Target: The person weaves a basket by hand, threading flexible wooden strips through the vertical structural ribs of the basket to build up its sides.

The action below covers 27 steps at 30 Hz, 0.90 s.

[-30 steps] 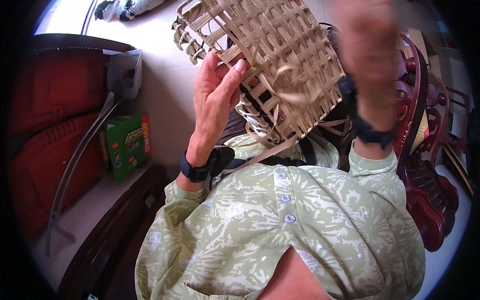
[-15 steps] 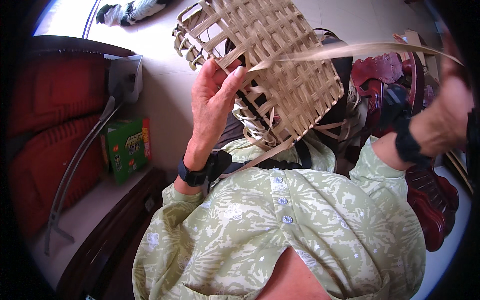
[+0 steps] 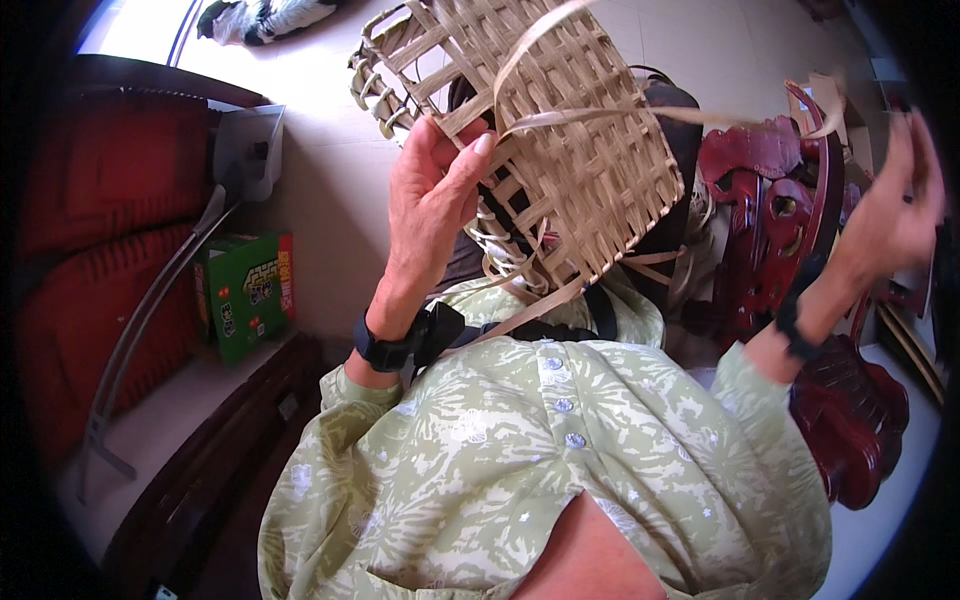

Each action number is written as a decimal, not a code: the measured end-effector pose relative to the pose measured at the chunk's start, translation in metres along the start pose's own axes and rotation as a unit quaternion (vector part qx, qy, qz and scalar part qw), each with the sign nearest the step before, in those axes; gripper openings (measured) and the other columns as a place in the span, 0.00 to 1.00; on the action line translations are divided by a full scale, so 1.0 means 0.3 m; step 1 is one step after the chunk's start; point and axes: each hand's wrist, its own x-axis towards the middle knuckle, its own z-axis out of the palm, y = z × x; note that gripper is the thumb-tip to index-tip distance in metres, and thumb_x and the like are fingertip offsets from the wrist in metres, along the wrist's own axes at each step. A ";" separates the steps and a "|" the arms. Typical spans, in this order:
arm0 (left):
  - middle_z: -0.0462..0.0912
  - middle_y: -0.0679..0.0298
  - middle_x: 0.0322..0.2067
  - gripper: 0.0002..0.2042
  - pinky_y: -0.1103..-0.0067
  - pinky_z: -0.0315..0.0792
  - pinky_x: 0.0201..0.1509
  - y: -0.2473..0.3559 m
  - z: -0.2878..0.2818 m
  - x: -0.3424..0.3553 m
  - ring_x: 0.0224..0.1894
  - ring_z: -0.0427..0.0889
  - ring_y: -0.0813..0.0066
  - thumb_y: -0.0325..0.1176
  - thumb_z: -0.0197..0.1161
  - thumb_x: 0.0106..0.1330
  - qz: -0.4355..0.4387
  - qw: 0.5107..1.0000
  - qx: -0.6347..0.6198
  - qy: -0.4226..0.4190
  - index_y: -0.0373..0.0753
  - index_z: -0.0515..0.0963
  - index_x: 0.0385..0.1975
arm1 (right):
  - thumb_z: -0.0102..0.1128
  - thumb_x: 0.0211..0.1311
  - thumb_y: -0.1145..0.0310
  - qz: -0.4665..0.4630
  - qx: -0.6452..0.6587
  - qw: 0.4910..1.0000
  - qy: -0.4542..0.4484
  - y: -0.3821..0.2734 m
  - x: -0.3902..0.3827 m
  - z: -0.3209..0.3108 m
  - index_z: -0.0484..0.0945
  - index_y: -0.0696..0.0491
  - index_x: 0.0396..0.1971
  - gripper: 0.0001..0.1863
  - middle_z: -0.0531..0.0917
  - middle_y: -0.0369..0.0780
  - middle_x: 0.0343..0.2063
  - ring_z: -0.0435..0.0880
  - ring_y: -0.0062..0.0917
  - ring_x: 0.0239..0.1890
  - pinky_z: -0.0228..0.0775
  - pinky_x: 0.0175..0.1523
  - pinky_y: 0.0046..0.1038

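Note:
A tan woven basket (image 3: 590,150), plaited from flat strips, tilts over my lap with open gaps along its left side. Closed at that side, my left hand (image 3: 430,195) pinches the weave between thumb and fingers. From beside this thumb a long loose flat strip (image 3: 580,117) runs rightward across the basket, its curled end in the air. Another strip (image 3: 535,40) arches up from the same place. My right hand (image 3: 895,200) is raised at the far right, somewhat blurred, its fingers stretched upward. The strip's end appears apart from it.
Dark red carved wooden furniture (image 3: 760,210) stands at the right. On the left are a red cushioned seat (image 3: 110,260), a grey metal stand (image 3: 150,310) and a green box (image 3: 245,295). A black-and-white animal (image 3: 265,20) lies on the floor at the far left.
My right hand has swung slightly inward, and the long strip's far end now hangs curled apart from it. A second strip now arches over the basket. My left hand keeps its place.

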 end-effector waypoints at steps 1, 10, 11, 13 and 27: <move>0.77 0.75 0.27 0.12 0.90 0.53 0.19 -0.014 -0.002 0.002 0.18 0.62 0.94 0.36 0.63 0.72 -0.001 1.000 -0.010 0.006 0.39 0.75 0.50 | 0.66 0.65 0.68 0.052 0.067 0.996 -0.010 -0.111 -0.056 0.009 0.80 0.62 0.43 0.13 0.84 0.44 0.36 0.83 0.26 0.31 0.77 0.37 0.24; 0.81 0.71 0.30 0.12 0.89 0.63 0.25 0.002 0.005 0.016 0.23 0.70 0.91 0.34 0.65 0.70 0.010 1.000 -0.017 0.023 0.38 0.76 0.49 | 0.68 0.62 0.61 0.125 0.249 0.878 -0.390 -0.474 -0.356 0.291 0.79 0.53 0.28 0.12 0.76 0.39 0.12 0.76 0.30 0.14 0.67 0.23 0.28; 0.82 0.70 0.32 0.12 0.89 0.68 0.28 -0.001 0.010 0.016 0.26 0.74 0.90 0.33 0.66 0.70 0.019 0.999 -0.018 0.029 0.37 0.76 0.49 | 0.68 0.62 0.62 0.154 0.296 0.852 -0.403 -0.481 -0.322 0.273 0.77 0.54 0.26 0.12 0.75 0.39 0.12 0.75 0.29 0.14 0.67 0.23 0.28; 0.86 0.66 0.36 0.12 0.85 0.78 0.39 0.000 0.021 0.019 0.34 0.82 0.84 0.31 0.69 0.67 0.016 0.999 -0.029 0.044 0.35 0.78 0.46 | 0.66 0.62 0.67 0.170 0.333 0.811 -0.449 -0.484 -0.253 0.229 0.75 0.55 0.24 0.11 0.75 0.36 0.12 0.76 0.19 0.15 0.67 0.24 0.25; 0.85 0.69 0.30 0.07 0.89 0.69 0.25 -0.043 0.024 0.042 0.27 0.79 0.89 0.35 0.65 0.70 0.010 0.998 -0.032 0.057 0.38 0.80 0.40 | 0.58 0.71 0.63 0.333 0.627 0.684 -0.168 -0.368 -0.084 0.279 0.81 0.55 0.33 0.11 0.81 0.32 0.19 0.72 0.10 0.14 0.58 0.15 0.12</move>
